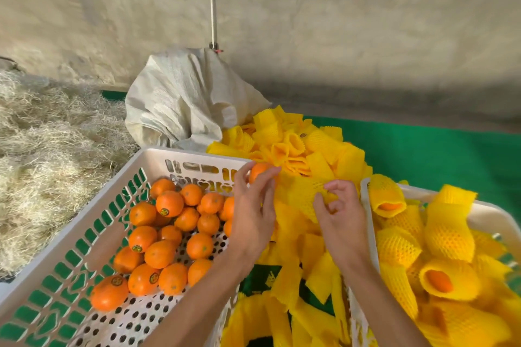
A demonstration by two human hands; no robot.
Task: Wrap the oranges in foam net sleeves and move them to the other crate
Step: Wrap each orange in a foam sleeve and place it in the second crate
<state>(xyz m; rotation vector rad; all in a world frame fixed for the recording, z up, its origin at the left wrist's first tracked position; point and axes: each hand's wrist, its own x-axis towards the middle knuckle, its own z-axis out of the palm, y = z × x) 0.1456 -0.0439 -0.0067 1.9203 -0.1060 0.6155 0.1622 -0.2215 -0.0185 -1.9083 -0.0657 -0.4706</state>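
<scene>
Oranges [169, 236] fill the left crate [93, 222], sleeved ones the right crate [485, 214]; left fingers [253, 175] hold an orange [258, 170], right fingers [335, 189] pinch a sleeve [307, 191].

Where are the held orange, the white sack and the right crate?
orange [258, 170]: head view, bare peel between left fingers.
sack [180, 104]: head view, middle of cloth.
right crate [486, 215]: head view, far rim.

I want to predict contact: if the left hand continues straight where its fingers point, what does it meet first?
Probably the pile of yellow foam sleeves, just beyond the orange that the left hand holds; depth is unclear.
</scene>
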